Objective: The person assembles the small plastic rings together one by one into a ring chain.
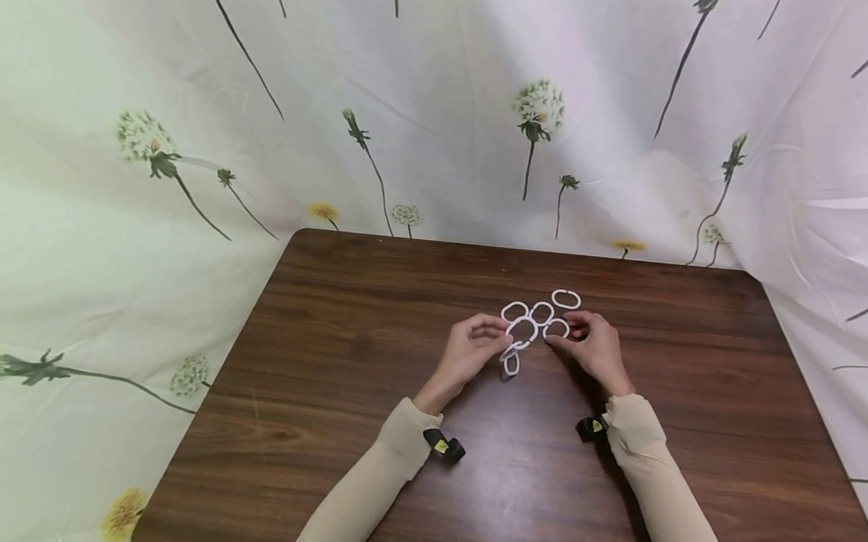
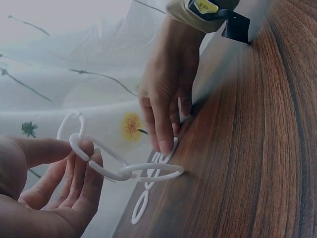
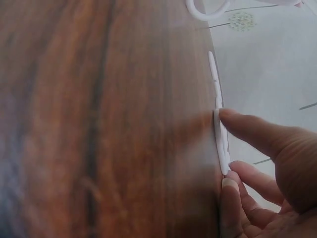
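The left hand point(image 1: 468, 355) is curled round a short chain of linked white rings point(image 2: 124, 168), lifted off the wooden table point(image 1: 343, 364). A single flat ring point(image 1: 556, 328) is pinched by the right hand point(image 1: 595, 347), just beside the chain; more loose rings point(image 1: 566, 299) lie just beyond both hands.

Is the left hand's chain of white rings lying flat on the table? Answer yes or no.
No: in the left wrist view the left hand holds the chain of white rings lifted off the table.
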`<state>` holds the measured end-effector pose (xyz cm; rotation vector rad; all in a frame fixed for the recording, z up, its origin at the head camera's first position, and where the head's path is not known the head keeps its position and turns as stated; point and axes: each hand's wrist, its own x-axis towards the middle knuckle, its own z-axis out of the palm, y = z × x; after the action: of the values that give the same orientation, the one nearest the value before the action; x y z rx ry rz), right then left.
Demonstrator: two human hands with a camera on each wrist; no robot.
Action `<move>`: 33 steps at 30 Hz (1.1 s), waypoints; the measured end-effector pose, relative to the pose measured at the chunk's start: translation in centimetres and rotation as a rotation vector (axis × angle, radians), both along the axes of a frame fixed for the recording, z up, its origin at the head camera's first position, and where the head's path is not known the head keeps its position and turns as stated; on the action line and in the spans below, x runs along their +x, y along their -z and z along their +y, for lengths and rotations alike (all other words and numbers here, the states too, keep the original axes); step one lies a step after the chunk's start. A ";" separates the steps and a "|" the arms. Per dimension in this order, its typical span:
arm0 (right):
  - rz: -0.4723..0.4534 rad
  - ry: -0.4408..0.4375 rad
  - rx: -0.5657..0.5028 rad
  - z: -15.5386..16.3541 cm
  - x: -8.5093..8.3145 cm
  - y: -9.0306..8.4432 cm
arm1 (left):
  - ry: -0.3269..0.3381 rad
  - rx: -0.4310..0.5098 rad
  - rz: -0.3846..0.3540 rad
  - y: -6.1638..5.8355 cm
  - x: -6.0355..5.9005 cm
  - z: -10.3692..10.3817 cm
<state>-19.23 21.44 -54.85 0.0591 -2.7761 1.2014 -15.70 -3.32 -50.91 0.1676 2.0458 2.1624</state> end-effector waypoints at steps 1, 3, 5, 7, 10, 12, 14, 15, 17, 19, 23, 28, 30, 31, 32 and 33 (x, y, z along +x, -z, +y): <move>-0.007 0.003 0.009 0.0 -0.1 0.0 | -0.001 0.002 -0.001 0.1 0.0 0.0; -0.020 0.006 0.026 -0.1 -0.2 -0.1 | -0.003 0.006 -0.003 0.1 0.0 0.1; -0.033 0.010 0.038 -0.1 -0.3 -0.3 | -0.003 0.007 -0.010 0.1 0.0 0.1; -0.044 0.012 0.046 -0.1 -0.3 -0.4 | -0.007 0.005 -0.007 0.5 0.0 0.2; -0.053 0.013 0.053 -0.2 -0.3 -0.5 | -0.010 0.002 -0.002 0.4 0.1 0.1; -0.064 0.014 0.053 -0.2 -0.2 -0.6 | -0.014 -0.001 0.006 0.3 0.1 0.1; -0.073 0.015 0.053 -0.3 -0.2 -0.7 | -0.019 -0.004 0.013 0.3 0.0 0.1; -0.077 0.015 0.051 -0.3 -0.1 -0.7 | -0.021 -0.003 0.014 0.3 0.0 0.1; -0.084 0.018 0.044 -0.3 -0.1 -0.8 | -0.023 0.001 0.013 0.4 0.0 0.1; -0.086 0.021 0.039 -0.3 -0.1 -0.8 | -0.024 0.003 0.010 0.4 0.0 0.1; -0.071 0.024 0.029 -0.3 0.1 -0.8 | -0.030 -0.002 0.007 0.3 -0.1 0.1; -0.046 0.021 0.017 -0.5 0.4 -0.8 | -0.031 -0.011 0.008 0.2 0.0 0.2; -0.041 0.017 0.000 -0.6 0.5 -0.8 | -0.028 -0.007 0.008 0.1 0.1 0.2; -0.040 0.014 -0.012 -0.6 0.6 -0.8 | -0.027 -0.005 0.007 0.1 0.1 0.2; -0.038 0.010 -0.021 -0.6 0.7 -0.8 | -0.027 -0.003 0.007 0.1 0.1 0.2; -0.037 0.008 -0.032 -0.7 0.8 -0.8 | -0.028 -0.001 0.005 0.1 0.1 0.2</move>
<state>-18.43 20.77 -54.08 0.0229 -2.7848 1.2569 -15.57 -3.11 -51.03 0.1455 2.0631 2.1795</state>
